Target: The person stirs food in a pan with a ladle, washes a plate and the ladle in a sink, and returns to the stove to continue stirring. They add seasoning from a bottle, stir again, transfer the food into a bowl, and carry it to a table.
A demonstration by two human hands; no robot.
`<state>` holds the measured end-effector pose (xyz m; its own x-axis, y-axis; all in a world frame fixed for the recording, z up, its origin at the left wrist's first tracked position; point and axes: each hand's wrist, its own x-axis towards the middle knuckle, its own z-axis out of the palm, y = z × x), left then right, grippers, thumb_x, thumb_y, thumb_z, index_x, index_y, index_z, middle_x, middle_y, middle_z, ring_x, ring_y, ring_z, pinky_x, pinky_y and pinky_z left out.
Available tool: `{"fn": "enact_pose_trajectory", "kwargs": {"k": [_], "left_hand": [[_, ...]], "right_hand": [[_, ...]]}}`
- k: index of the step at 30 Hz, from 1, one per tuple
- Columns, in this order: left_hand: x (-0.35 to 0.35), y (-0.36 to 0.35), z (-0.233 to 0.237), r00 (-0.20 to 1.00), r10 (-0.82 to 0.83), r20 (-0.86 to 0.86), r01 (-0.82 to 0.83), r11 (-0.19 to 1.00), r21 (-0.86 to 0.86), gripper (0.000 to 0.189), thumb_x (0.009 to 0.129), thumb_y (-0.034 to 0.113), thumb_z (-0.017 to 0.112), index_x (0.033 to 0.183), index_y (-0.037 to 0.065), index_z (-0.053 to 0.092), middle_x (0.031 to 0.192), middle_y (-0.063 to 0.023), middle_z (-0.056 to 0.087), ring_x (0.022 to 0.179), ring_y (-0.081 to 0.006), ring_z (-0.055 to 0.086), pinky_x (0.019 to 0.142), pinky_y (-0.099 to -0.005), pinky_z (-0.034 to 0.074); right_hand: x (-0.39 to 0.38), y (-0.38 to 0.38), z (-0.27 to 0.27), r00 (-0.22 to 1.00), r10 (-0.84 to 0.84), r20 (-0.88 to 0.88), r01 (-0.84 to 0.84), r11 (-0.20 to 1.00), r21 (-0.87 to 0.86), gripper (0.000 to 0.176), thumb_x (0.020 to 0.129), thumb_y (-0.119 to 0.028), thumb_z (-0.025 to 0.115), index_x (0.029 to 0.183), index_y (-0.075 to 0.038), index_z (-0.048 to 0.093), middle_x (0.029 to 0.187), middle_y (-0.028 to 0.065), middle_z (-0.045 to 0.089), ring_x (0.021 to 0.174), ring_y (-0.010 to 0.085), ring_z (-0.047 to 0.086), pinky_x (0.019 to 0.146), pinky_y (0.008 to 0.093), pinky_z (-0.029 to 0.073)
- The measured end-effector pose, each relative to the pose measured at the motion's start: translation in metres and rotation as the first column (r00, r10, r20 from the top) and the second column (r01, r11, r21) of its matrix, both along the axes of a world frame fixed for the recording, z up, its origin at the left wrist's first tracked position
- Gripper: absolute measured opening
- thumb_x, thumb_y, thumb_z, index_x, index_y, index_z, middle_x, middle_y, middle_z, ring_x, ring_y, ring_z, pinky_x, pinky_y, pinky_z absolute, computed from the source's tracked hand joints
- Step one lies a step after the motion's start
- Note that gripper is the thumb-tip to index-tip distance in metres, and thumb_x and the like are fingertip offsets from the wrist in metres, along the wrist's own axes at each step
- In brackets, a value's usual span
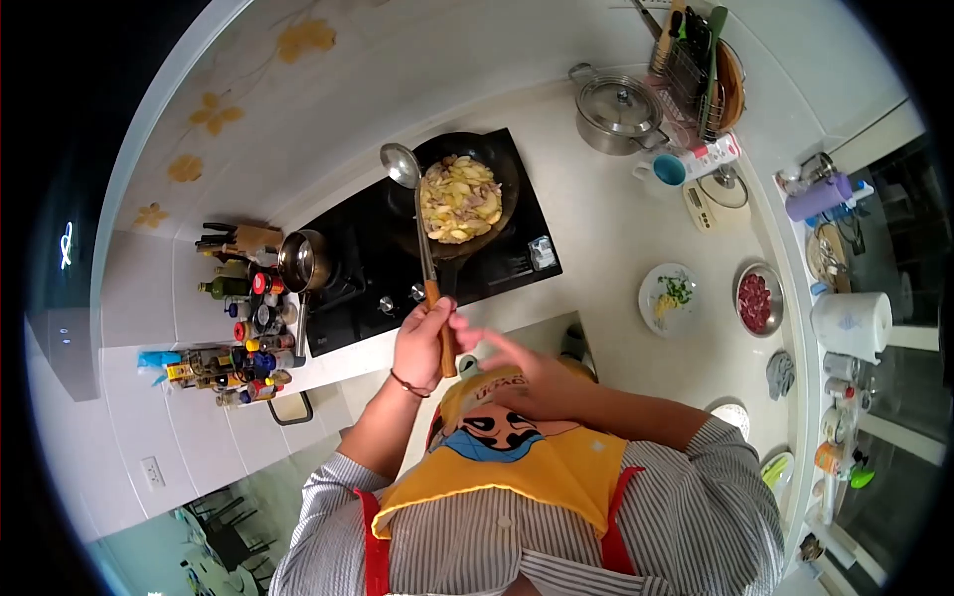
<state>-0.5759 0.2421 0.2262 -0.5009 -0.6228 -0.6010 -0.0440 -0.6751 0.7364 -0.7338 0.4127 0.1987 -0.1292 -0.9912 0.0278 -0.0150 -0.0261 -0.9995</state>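
A long metal ladle (400, 166) with a wooden handle is held in my left hand (425, 345), its bowl up at the left rim of the wok. My right hand (517, 372) is just to the right of the handle, fingers apart and pointing left, holding nothing. Sliced pale food with bits of meat (461, 201) lies in the black wok (511, 179) on the black stove (537, 230). The wok's handle runs down toward my hands.
A small steel pot (304, 260) stands on the stove's left, beside bottles (231, 287) and jars. Rightward are a lidded pot (618, 111), a blue-lined mug (668, 170), a plate of chopped greens (656, 320), a bowl of raw meat (771, 277) and a paper roll (853, 326).
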Motion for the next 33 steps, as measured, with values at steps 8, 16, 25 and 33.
{"fn": "enact_pose_trajectory", "kwargs": {"k": [8, 16, 25, 33], "left_hand": [[0.064, -0.004, -0.004, 0.943, -0.013, 0.332, 0.178, 0.864, -0.471, 0.023, 0.104, 0.029, 0.065, 0.092, 0.01, 0.058, 0.071, 0.0063, 0.049, 0.052, -0.0038, 0.04, 0.046, -0.022, 0.032], [0.142, 0.029, -0.005, 0.953, -0.154, 0.262, 0.282, 0.769, -0.574, 0.025, 0.107, 0.028, 0.057, 0.113, 0.005, 0.064, 0.07, 0.0064, 0.047, 0.049, -0.0013, 0.035, 0.043, -0.019, 0.026], [0.197, 0.124, 0.005, 0.878, -0.411, 0.244, 0.475, 0.694, -0.541, 0.019, 0.108, 0.023, 0.055, 0.115, 0.005, 0.059, 0.071, 0.0059, 0.048, 0.048, -0.0008, 0.035, 0.043, -0.0188, 0.025], [0.214, 0.234, -0.008, 0.746, -0.599, 0.291, 0.632, 0.5, -0.592, 0.019, 0.103, 0.016, 0.061, 0.117, 0.003, 0.06, 0.077, 0.0043, 0.053, 0.058, -0.0017, 0.042, 0.052, -0.0184, 0.033]], "right_hand": [[-0.043, 0.09, -0.061, 0.81, 0.56, 0.177, -0.586, 0.749, 0.311, 0.038, 0.102, -0.028, 0.061, 0.129, -0.003, 0.064, 0.133, 0.0154, 0.068, 0.111, 0.0271, 0.07, 0.096, 0.0369, 0.055], [0.028, 0.369, -0.207, 0.127, -0.992, -0.025, 0.448, 0.034, 0.893, 0.06, 0.098, -0.053, 0.061, 0.132, -0.004, 0.051, 0.112, 0.0143, 0.063, 0.081, 0.033, 0.07, 0.073, 0.0457, 0.06], [0.009, 0.479, -0.269, -0.352, -0.921, 0.165, 0.746, -0.169, 0.644, 0.037, 0.103, -0.025, 0.055, 0.119, 0.009, 0.056, 0.091, 0.0188, 0.068, 0.07, 0.026, 0.072, 0.05, 0.0331, 0.056], [0.085, 0.522, -0.214, -0.379, -0.899, -0.218, 0.836, -0.434, 0.336, 0.029, 0.093, -0.013, 0.054, 0.109, 0.011, 0.053, 0.081, 0.0189, 0.069, 0.062, 0.0275, 0.071, 0.051, 0.0373, 0.056]]}}
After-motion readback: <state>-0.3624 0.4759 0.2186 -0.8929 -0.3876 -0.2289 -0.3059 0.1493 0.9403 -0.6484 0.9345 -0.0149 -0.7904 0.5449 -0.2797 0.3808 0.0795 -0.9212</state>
